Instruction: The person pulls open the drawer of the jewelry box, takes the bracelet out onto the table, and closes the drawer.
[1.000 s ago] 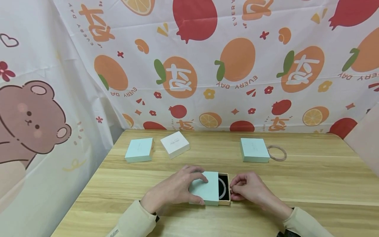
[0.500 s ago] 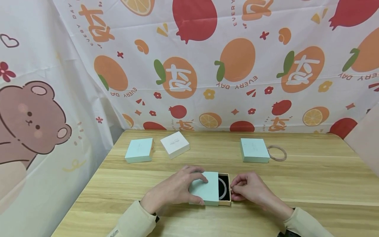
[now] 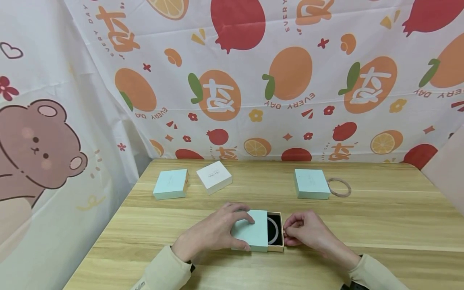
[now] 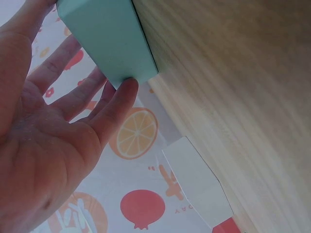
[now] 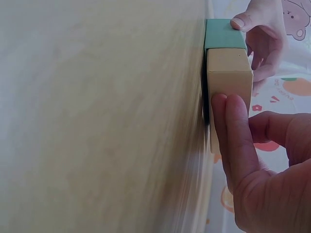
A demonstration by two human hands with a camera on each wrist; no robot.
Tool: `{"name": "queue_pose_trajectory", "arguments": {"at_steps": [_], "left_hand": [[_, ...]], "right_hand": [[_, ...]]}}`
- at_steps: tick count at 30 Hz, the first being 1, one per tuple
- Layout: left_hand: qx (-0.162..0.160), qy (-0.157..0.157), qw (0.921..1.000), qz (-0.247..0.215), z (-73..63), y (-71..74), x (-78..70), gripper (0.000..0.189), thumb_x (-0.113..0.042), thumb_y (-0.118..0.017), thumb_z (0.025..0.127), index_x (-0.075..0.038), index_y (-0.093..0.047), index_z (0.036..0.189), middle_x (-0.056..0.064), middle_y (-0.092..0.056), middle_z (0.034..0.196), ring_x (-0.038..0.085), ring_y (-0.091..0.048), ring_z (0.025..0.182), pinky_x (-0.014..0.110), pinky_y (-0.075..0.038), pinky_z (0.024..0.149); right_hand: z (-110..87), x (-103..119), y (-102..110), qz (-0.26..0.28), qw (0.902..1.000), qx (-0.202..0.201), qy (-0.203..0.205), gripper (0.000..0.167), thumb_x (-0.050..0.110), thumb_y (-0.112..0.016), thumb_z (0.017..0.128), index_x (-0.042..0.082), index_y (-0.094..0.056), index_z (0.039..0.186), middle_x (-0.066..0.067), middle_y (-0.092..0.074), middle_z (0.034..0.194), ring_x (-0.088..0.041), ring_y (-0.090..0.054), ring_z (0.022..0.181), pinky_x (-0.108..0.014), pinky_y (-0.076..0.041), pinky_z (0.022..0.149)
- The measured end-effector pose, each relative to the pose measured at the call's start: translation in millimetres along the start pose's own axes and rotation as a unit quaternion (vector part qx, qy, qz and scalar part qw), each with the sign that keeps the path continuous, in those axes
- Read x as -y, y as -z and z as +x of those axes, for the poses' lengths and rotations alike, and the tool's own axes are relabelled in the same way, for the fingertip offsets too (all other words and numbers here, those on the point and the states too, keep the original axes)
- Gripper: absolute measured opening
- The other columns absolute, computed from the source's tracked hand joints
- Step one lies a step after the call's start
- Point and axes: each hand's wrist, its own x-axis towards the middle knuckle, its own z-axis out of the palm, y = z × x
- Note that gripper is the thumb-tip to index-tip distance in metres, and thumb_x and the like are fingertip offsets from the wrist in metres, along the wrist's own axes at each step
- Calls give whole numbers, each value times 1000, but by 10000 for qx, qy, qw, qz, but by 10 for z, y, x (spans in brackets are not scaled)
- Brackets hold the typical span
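A mint-green sliding box [image 3: 250, 233] lies near the table's middle, its cream inner tray [image 3: 276, 248] partly out to the right. Inside, on black lining, a pale bangle [image 3: 274, 230] is half covered by the sleeve. My left hand [image 3: 214, 229] grips the sleeve, thumb on the near side, a fingertip on top; in the left wrist view one finger [image 4: 114, 114] touches the sleeve's side. My right hand [image 3: 308, 231] pinches at the tray's right end; in the right wrist view two fingers [image 5: 238, 131] lie against the end face. What lies between thumb and fingers is mostly hidden.
Behind, on the wooden table [image 3: 380, 225], stand a mint box [image 3: 170, 183], a white box [image 3: 214, 176] and another mint box [image 3: 312, 183]. A pinkish bangle [image 3: 339, 188] lies against that right-hand box. A fruit-print cloth [image 3: 253, 133] hangs at the back edge.
The inner tray has slid slightly farther right out of the sleeve, and the right hand has shifted right with it. The left hand and sleeve stay in place.
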Motion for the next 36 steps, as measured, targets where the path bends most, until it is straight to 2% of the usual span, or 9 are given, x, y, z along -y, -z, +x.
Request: {"name": "queue_pose_trajectory", "arguments": {"at_steps": [36], "left_hand": [[-5, -25, 10000, -24, 5, -1, 5, 51, -45, -87, 78, -25, -70, 122, 4, -55, 150, 27, -47, 139, 48, -47, 110]], "right_hand": [[-25, -18, 44, -108, 9999, -71, -51, 8, -2, -65, 92, -8, -66, 98, -10, -68, 80, -15, -71, 70, -31, -63, 67]]}}
